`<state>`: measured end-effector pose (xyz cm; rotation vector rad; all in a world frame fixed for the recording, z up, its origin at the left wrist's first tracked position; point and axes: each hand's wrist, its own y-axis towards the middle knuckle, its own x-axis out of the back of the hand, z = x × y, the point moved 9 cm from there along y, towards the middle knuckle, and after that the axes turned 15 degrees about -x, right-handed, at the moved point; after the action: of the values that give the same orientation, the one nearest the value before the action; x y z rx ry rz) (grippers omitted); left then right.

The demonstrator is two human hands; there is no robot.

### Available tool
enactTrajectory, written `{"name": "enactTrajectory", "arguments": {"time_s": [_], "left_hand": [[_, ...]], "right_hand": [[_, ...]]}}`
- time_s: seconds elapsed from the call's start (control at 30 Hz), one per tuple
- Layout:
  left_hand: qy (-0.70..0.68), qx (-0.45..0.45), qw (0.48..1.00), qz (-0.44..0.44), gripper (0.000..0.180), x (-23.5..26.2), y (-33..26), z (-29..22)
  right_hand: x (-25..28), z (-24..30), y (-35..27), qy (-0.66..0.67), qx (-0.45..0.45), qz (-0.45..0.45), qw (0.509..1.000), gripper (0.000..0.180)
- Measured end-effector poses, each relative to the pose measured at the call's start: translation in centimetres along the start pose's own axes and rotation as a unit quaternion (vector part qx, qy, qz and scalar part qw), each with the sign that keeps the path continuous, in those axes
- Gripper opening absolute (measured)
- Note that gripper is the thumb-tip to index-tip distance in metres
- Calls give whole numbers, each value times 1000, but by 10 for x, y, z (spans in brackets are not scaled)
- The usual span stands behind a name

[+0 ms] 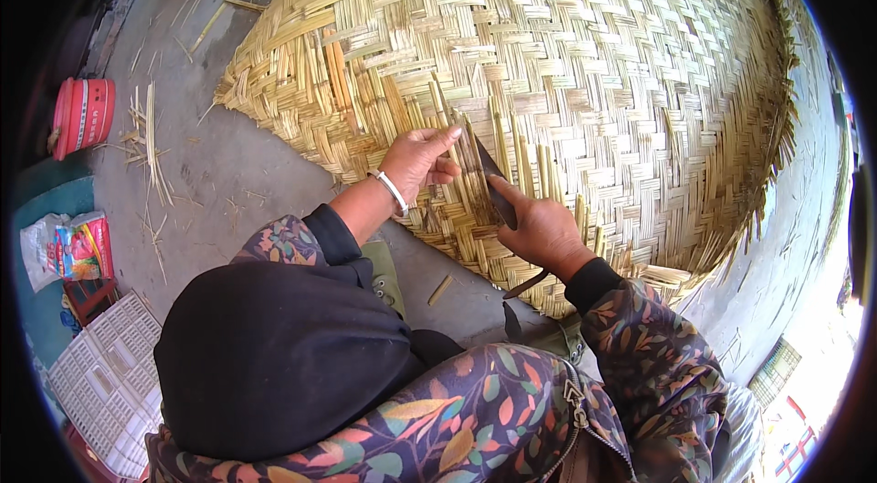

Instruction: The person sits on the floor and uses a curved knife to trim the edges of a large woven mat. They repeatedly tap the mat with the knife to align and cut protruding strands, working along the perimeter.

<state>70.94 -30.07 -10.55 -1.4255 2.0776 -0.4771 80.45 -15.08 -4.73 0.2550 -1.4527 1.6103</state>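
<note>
A large woven mat (603, 90) of pale split reed strips spreads before me, with loose strip ends standing up along its near edge. My left hand (416, 163), with a white band at the wrist, is closed at that edge, thumb and fingers pinching a reed strip (469, 163). In my right hand (546, 232) is a knife (493, 183), its dark blade pointing away from me and lying against the strips just right of my left fingers. The knife's grip is mostly hidden by my fingers. Both forearms wear dark, leaf-patterned sleeves.
Loose reed scraps (151, 145) litter the grey floor (265, 173) at left. Beyond them stand a red bucket (84, 118), colourful plastic packages (87, 246) and a white slatted plastic piece (110, 383). A short reed piece (440, 289) lies near my body.
</note>
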Motion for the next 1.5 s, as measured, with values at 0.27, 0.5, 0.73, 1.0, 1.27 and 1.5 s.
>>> {"name": "enactTrajectory", "arguments": {"time_s": [0.27,0.5,0.73,1.0,1.27,1.5], "left_hand": [[-25,29,998,50,43,-8,-8,0],[-131,38,990,43,36,-8,-17,3],[-186,149,966,102,26,-26,-37,21],[-28,95,994,-47,21,-10,-3,27],[110,73,988,75,27,3,-4,7],[567,-216,793,51,31,-4,1,-32]], "right_hand": [[1,0,1,12,5,6,1000,71],[2,0,1,19,13,-11,1000,70],[2,1,1,23,28,-25,999,71],[-1,1,4,5,18,-16,1000,71],[-3,-2,3,7,19,-10,1000,71],[-2,0,2,7,17,-8,1000,71]]}}
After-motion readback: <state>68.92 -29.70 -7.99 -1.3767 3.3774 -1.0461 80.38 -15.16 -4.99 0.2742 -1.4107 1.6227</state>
